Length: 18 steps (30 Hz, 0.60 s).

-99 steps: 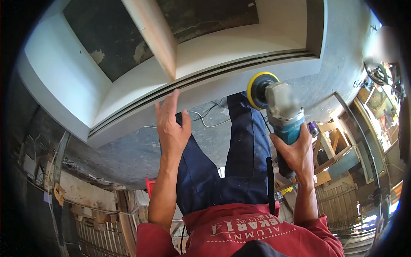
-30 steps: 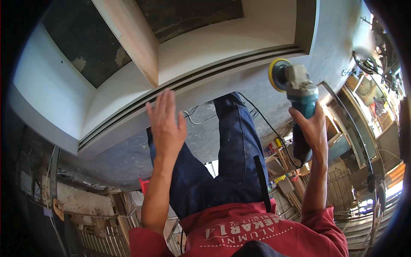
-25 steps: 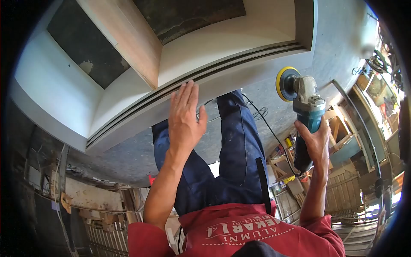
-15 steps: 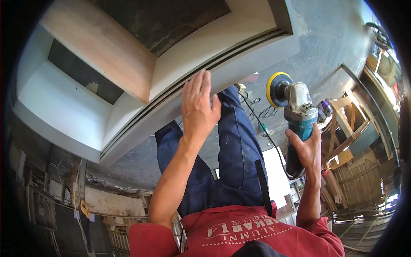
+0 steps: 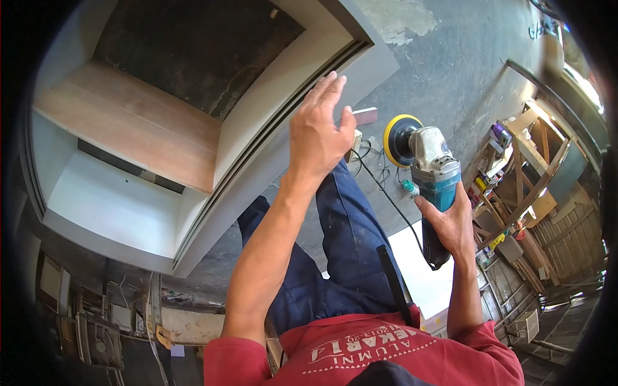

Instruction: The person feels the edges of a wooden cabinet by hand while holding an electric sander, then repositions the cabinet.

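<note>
My right hand (image 5: 450, 222) is wrapped around the teal and black body of an angle grinder (image 5: 438, 161). The tool's round backing pad, black with a yellow rim (image 5: 400, 140), faces left, away from my legs. My left hand (image 5: 318, 132) has its fingers stretched out over the grooved front edge of a white cabinet (image 5: 283, 151); I cannot tell whether the fingertips touch it. Inside this cabinet is a bare wooden shelf panel (image 5: 129, 122).
A black power cord (image 5: 393, 204) runs from the grinder across the floor past my right leg. A reddish block (image 5: 365, 116) lies beyond my left hand. Wooden frames and scrap timber (image 5: 534, 174) stand at the right. A white sheet (image 5: 418, 270) lies by my leg.
My view has shifted and the cabinet sits further left in it. My left hand has moved up along the cabinet edge, fingers a little more spread. The grinder stays in my right hand.
</note>
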Available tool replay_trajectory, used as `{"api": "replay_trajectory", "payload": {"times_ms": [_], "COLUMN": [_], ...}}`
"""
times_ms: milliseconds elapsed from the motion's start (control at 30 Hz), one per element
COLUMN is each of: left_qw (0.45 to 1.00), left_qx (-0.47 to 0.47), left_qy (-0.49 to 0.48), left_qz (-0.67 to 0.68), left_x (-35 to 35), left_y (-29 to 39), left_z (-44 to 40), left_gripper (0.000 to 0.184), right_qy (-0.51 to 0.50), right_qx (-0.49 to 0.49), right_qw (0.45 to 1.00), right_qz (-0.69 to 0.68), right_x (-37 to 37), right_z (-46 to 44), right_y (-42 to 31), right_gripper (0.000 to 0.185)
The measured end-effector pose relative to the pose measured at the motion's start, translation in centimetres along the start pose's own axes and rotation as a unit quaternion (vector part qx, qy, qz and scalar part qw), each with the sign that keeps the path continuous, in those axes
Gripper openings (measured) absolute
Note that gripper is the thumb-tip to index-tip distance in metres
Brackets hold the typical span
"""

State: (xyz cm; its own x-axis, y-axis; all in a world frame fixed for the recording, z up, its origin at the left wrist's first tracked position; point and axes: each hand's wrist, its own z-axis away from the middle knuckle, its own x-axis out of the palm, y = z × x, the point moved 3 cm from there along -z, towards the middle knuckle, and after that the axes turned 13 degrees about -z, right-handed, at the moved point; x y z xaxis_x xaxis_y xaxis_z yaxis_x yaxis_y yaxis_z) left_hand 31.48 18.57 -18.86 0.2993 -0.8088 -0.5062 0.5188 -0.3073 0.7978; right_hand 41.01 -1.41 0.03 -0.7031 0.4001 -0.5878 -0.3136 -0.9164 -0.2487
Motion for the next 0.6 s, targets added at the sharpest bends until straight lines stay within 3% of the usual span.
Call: {"api": "replay_trajectory", "payload": {"times_ms": [133, 200, 233, 267, 333, 367, 400, 467, 500, 600], "left_qw": [0.994, 0.973, 0.982, 0.981, 0.995, 0.998, 0.998, 0.989, 0.978, 0.973], "left_qx": [-0.092, -0.082, -0.106, -0.11, -0.001, -0.033, -0.038, -0.136, -0.163, -0.169], "left_qy": [0.016, 0.026, -0.034, -0.034, -0.028, -0.052, -0.049, 0.047, 0.058, -0.022], "left_qz": [0.055, -0.215, -0.152, -0.154, -0.093, -0.026, -0.024, -0.033, -0.115, -0.156], "left_x": [-1.8, -2.3, -2.6, -3.1, -4.2, -5.0, -5.6, -7.1, -7.6, -7.7], "left_y": [-1.7, -3.3, -3.8, -4.0, -3.3, -3.5, -4.0, -5.4, -6.6, -9.2], "left_z": [1.6, 3.5, 4.7, 5.6, 6.4, 7.2, 8.1, 10.1, 11.4, 14.8], "left_gripper": [0.053, 0.052, 0.052, 0.052, 0.051, 0.05, 0.05, 0.052, 0.053, 0.052], "right_qy": [0.003, -0.001, -0.004, -0.009, -0.013, -0.016, -0.026, -0.039, -0.051, -0.073], "right_qx": [-0.016, -0.013, -0.016, -0.016, -0.044, -0.046, -0.057, -0.072, -0.096, -0.134], "right_qw": [1.0, 1.0, 1.0, 1.0, 0.999, 0.998, 0.998, 0.996, 0.993, 0.986], "right_qz": [0.009, 0.013, 0.022, 0.022, 0.029, 0.033, 0.029, 0.03, 0.037, 0.069], "right_x": [-0.3, -0.2, 0.1, 0.5, 1.4, 2.1, 3.0, 4.0, 5.0, 7.2], "right_z": [-0.3, -0.5, -0.5, -0.5, -0.9, -1.0, -0.9, -0.8, -0.7, -0.2], "right_y": [-0.4, -1.1, -1.3, -1.5, -2.2, -2.5, -3.0, -4.0, -4.7, -6.2], "right_gripper": [0.072, 0.071, 0.069, 0.069, 0.067, 0.067, 0.067, 0.068, 0.068, 0.066]}}
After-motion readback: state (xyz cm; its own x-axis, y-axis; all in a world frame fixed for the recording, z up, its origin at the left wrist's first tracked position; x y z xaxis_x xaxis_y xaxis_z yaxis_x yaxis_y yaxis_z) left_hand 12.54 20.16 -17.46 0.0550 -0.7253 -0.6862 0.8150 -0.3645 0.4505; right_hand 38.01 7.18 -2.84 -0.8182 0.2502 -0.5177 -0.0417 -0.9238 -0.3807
